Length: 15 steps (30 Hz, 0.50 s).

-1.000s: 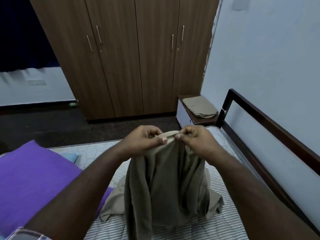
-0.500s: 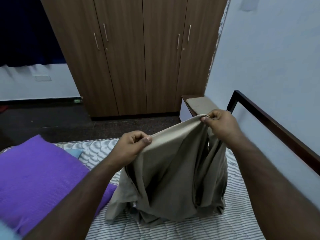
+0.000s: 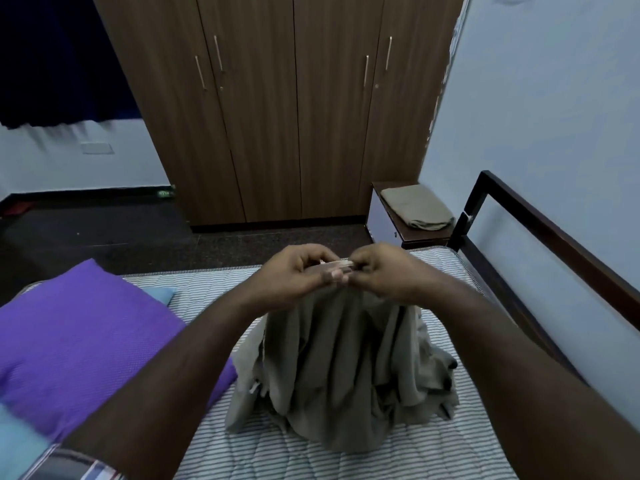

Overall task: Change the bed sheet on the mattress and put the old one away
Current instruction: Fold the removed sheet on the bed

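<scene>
With its edge pinched between the left hand (image 3: pixel 304 271) and right hand (image 3: pixel 384 271), the sheet (image 3: pixel 343 368) hanging onto the mattress (image 3: pixel 311 459) could be lost if either pinch slackens.

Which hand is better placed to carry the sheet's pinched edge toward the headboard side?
Right, probably: the right hand sits nearer the headboard, while the left hand is on the purple pillow side. Both pinch the sheet.

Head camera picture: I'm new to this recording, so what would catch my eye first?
Both hands, left hand and right hand, pinch the top edge of a khaki sheet hanging bunched onto the striped mattress at centre. A purple pillow lies left.
</scene>
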Each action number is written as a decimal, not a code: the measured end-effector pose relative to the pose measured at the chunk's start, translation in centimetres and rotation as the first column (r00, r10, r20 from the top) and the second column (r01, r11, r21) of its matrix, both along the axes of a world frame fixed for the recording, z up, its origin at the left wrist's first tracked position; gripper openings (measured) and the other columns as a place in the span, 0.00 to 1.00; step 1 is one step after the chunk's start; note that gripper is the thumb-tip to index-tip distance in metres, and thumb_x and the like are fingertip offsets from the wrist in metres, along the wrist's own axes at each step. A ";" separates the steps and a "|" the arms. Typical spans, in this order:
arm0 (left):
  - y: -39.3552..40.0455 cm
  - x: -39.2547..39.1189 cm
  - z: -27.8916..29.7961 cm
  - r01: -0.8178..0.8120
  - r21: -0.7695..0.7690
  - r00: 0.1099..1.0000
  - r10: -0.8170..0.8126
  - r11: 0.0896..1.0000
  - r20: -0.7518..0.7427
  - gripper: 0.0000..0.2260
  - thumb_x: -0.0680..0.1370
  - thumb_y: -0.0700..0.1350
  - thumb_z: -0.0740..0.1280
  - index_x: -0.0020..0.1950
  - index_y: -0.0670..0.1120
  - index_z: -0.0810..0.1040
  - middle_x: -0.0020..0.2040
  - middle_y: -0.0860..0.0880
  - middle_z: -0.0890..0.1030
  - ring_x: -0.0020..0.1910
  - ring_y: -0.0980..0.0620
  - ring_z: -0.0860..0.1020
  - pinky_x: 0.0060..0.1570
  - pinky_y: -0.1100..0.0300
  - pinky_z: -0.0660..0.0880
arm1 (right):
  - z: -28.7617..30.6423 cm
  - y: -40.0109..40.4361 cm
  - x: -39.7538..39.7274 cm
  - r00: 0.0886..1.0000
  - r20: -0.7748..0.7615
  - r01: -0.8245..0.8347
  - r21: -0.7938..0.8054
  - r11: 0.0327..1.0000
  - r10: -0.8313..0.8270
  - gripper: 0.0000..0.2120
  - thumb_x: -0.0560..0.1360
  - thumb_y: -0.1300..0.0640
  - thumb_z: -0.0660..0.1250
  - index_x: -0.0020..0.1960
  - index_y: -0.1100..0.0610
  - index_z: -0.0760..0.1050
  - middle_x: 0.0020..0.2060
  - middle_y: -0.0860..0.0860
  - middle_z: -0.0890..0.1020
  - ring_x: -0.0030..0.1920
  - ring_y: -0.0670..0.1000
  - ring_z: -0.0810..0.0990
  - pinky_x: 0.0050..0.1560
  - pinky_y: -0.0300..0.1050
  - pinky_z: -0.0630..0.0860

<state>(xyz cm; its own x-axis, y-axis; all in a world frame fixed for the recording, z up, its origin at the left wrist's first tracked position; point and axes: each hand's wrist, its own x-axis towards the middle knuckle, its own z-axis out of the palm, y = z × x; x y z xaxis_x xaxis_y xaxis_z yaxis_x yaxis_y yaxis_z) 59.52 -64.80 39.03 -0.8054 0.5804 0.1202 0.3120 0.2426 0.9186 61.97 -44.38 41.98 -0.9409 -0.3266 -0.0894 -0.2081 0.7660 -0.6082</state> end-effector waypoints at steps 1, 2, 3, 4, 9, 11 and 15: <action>-0.7 0.0 -0.4 -0.015 -0.019 0.999 0.015 1.000 0.037 0.06 0.76 0.45 0.73 0.51 0.45 0.83 0.46 0.46 0.84 0.45 0.55 0.80 0.45 0.60 0.74 | 0.0 0.6 -0.2 0.999 0.005 0.044 -0.020 0.999 -0.044 0.10 0.77 0.50 0.72 0.39 0.53 0.79 0.31 0.46 0.77 0.32 0.46 0.75 0.37 0.46 0.72; -1.5 0.1 -0.9 -0.015 -0.049 0.997 0.018 0.999 0.069 0.07 0.74 0.44 0.73 0.51 0.44 0.82 0.45 0.47 0.83 0.44 0.54 0.79 0.43 0.59 0.74 | 0.1 1.1 -0.3 0.996 0.031 0.083 -0.062 0.995 -0.081 0.11 0.77 0.51 0.72 0.38 0.55 0.79 0.30 0.48 0.76 0.31 0.46 0.74 0.35 0.46 0.72; -2.4 0.3 -1.7 -0.005 -0.085 0.995 0.013 0.996 0.094 0.06 0.73 0.41 0.71 0.50 0.44 0.81 0.43 0.49 0.82 0.42 0.55 0.78 0.42 0.59 0.74 | 0.3 1.6 -0.3 0.994 0.052 0.104 -0.103 0.989 -0.099 0.11 0.77 0.52 0.72 0.40 0.57 0.80 0.30 0.49 0.76 0.30 0.47 0.74 0.35 0.46 0.72; -3.2 0.6 -2.6 0.002 -0.128 0.994 0.011 0.992 0.106 0.07 0.71 0.39 0.68 0.48 0.44 0.80 0.41 0.50 0.80 0.41 0.55 0.77 0.41 0.59 0.73 | 0.6 2.1 -0.1 0.991 0.074 0.120 -0.140 0.983 -0.110 0.11 0.77 0.52 0.72 0.41 0.59 0.81 0.31 0.51 0.77 0.30 0.48 0.74 0.34 0.46 0.72; -6.4 1.1 -6.4 -0.137 -0.281 0.981 0.169 0.950 0.091 0.05 0.66 0.39 0.65 0.41 0.47 0.76 0.34 0.56 0.76 0.35 0.59 0.74 0.36 0.59 0.71 | 0.8 4.2 -1.1 0.974 0.066 0.225 -0.246 0.943 -0.215 0.14 0.77 0.52 0.73 0.39 0.61 0.78 0.30 0.53 0.73 0.31 0.51 0.71 0.35 0.47 0.69; -7.4 1.1 -7.7 -0.223 -0.303 0.962 0.259 0.927 0.083 0.06 0.70 0.34 0.65 0.43 0.44 0.77 0.35 0.53 0.77 0.35 0.57 0.74 0.36 0.58 0.72 | 1.0 4.8 -1.6 0.964 0.051 0.264 -0.276 0.924 -0.260 0.13 0.77 0.53 0.72 0.40 0.61 0.78 0.31 0.56 0.74 0.32 0.52 0.71 0.36 0.47 0.69; -8.9 1.4 -9.0 -0.355 -0.138 0.902 0.378 0.925 0.210 0.10 0.76 0.26 0.61 0.50 0.38 0.76 0.34 0.54 0.79 0.36 0.56 0.76 0.37 0.61 0.74 | 1.5 6.3 -2.3 0.927 0.029 0.365 -0.296 0.883 -0.373 0.10 0.78 0.55 0.72 0.41 0.59 0.81 0.29 0.52 0.75 0.28 0.47 0.71 0.31 0.40 0.69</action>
